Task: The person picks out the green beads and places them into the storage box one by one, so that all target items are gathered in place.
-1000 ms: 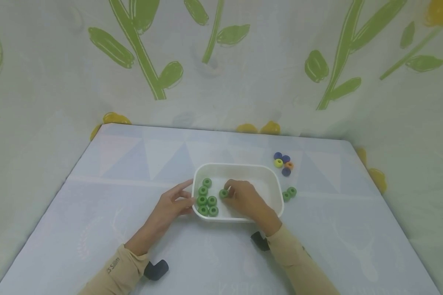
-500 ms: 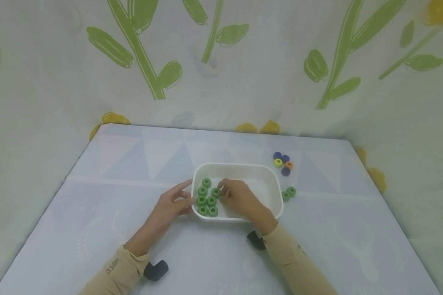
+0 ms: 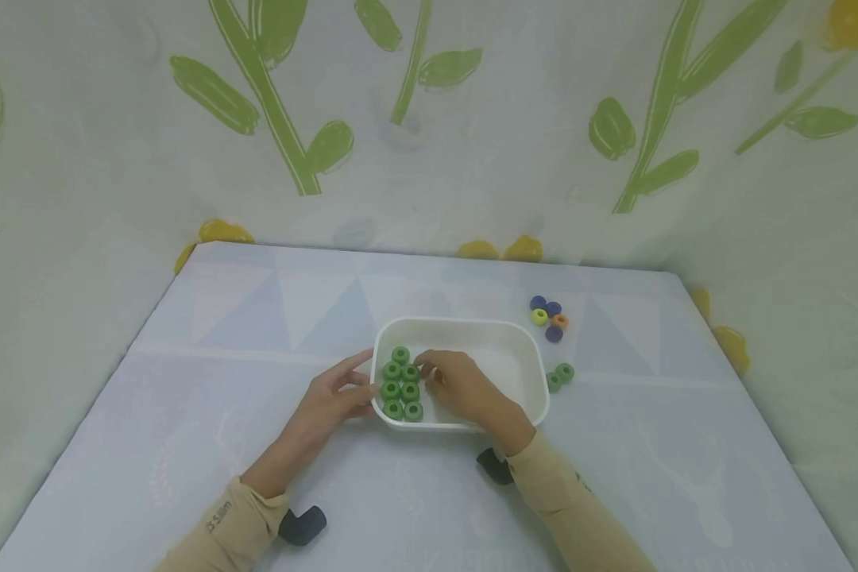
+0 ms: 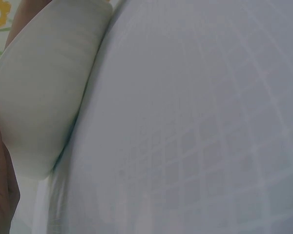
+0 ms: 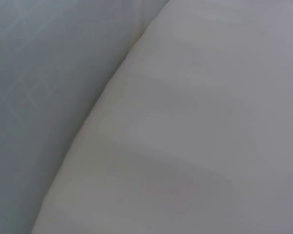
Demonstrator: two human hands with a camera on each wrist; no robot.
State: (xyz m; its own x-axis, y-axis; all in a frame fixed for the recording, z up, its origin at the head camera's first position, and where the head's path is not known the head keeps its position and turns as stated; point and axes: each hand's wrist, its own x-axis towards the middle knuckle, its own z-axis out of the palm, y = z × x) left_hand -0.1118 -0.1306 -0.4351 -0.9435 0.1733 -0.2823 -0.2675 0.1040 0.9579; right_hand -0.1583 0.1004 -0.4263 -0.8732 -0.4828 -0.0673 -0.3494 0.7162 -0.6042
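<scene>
A white rectangular tray [image 3: 472, 425] sits on the table in the head view. Several green beads [image 3: 391, 390] with holes are grouped in two columns at its left end. My left hand [image 3: 332, 397] rests against the outside of that end, fingers and thumb spread along the wall. The thumb side of this hand [image 4: 1, 180] also shows beside the tray in the left wrist view. Inside the tray, my right hand [image 3: 465, 387] has its index fingertip at the upper green bead [image 3: 410, 372] of the right column. No bead shows in either wrist view.
Two green beads [image 3: 564, 372] lie just outside the tray's right end. Behind them is a small cluster of blue, yellow and orange beads [image 3: 539, 317]. A patterned cloth covers the table [image 3: 207, 381], and a leaf-printed curtain [image 3: 500, 159] hangs behind it.
My right hand has carried a green bead left, let go of it, then nudged it against the other beads to complete the right column. The left hand has stayed at the tray.
</scene>
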